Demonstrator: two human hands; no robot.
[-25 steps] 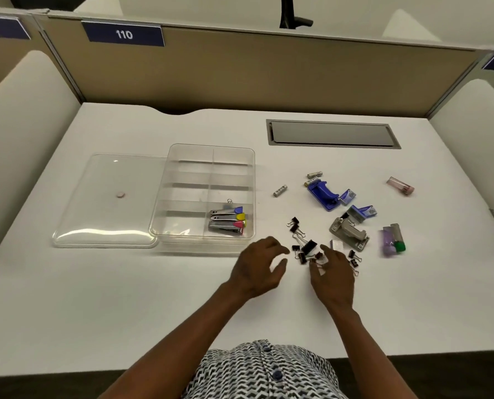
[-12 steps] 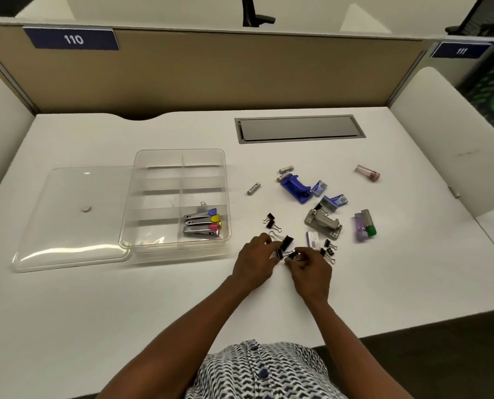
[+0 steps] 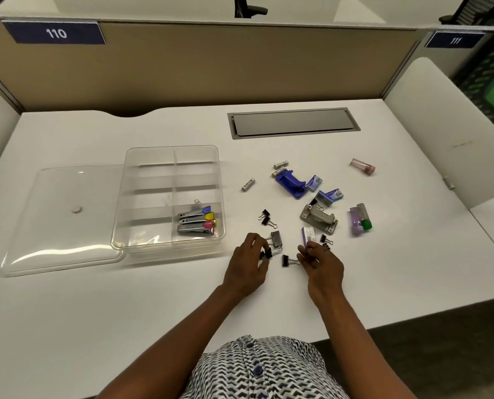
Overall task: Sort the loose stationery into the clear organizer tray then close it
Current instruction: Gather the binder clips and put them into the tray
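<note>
Step in hand, as judged: gathering the small black binder clips for sorting. The left hand (image 3: pixel 247 264) has its fingers curled and pinches one small black clip (image 3: pixel 267 252) at the fingertips. The right hand (image 3: pixel 320 263) is curled too, its fingertips at the wire handle of another black clip (image 3: pixel 286 260) and close by a small white-and-purple box (image 3: pixel 308 236); whether it actually pinches either cannot be told.

The clear organizer tray (image 3: pixel 169 152) sits left of centre on the desk (image 3: pixel 96 326), open, with its clear lid (image 3: pixel 61 214) lying flat against its left side. Only the compartment at the tray's near right corner is filled: nail clippers with coloured tabs (image 3: pixel 197 221).

Loose binder clips (image 3: pixel 267 219) lie between tray and hands. Further right: grey stapler-like tool (image 3: pixel 319 218), blue tool (image 3: pixel 292 181), small cylinders (image 3: pixel 248 185), a pink tube (image 3: pixel 362 166) toward the right edge, a purple and green item (image 3: pixel 360 220).

Next move, as judged: collect the remaining clips, carry them left over the tray wall, drop them into one free compartment. The clips are small and springy, so they scatter easily. Lid goes on last.

Surroundings: white desk, grey cable hatch (image 3: pixel 294 123) toward the far edge, tan partition (image 3: pixel 211 61) labelled 110 and 111, white side dividers.
</note>
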